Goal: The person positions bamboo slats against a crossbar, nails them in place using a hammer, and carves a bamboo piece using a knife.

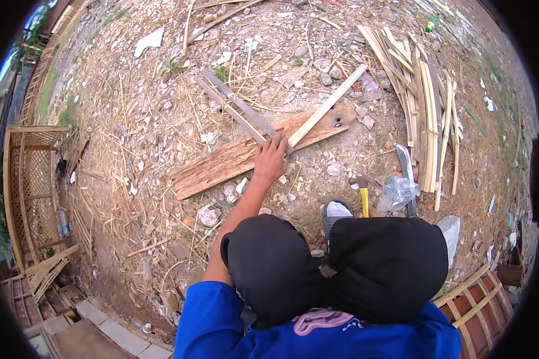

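Note:
My left hand reaches forward past my left knee. Its fingers are closed over the near ends of two narrow grey wooden strips, which slant away to the far left. A pale wooden strip meets them at the hand and slants to the far right, forming a V. Under this meeting point lies a thick weathered wooden plank with a knot hole at its right end. Whether the pale strip is also gripped, I cannot tell. My right hand and forearm are out of sight.
A hammer with a yellow handle lies near my right shoe, beside a clear plastic bag and a long metal blade. Right of these is a pile of wooden strips. A lattice panel stands left on the littered, stony ground.

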`<action>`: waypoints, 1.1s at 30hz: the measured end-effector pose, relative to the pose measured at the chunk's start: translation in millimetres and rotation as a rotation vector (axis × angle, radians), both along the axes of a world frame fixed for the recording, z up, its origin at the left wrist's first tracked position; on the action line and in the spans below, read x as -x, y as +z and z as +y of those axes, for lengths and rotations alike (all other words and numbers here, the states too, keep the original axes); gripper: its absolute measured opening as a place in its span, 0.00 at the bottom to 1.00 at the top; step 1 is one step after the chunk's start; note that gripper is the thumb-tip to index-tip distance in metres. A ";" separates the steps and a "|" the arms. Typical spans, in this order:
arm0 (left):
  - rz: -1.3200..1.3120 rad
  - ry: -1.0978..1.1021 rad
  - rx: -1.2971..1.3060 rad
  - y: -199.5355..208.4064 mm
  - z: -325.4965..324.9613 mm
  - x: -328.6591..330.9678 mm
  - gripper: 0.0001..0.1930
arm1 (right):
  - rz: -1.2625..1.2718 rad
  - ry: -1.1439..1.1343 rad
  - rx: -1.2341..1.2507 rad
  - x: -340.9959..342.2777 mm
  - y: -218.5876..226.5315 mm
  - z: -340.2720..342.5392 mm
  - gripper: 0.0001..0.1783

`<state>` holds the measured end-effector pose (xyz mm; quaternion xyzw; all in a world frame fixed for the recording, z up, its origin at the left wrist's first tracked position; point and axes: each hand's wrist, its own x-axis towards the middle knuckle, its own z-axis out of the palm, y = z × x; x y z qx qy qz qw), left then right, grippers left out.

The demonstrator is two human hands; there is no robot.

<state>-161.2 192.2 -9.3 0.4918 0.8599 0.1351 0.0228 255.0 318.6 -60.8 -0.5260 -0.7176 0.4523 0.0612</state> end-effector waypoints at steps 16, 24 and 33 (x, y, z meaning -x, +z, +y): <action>-0.010 -0.205 0.215 197.9 -34.7 34.9 0.26 | -0.062 -0.050 0.032 -37.3 -22.1 14.1 0.32; -0.492 -0.252 0.197 334.0 -60.5 52.0 0.26 | -0.037 0.048 -0.037 -1.1 -12.4 45.2 0.35; -0.723 -0.076 -0.067 450.9 -84.8 63.1 0.26 | -0.051 0.133 -0.090 29.4 1.0 66.1 0.38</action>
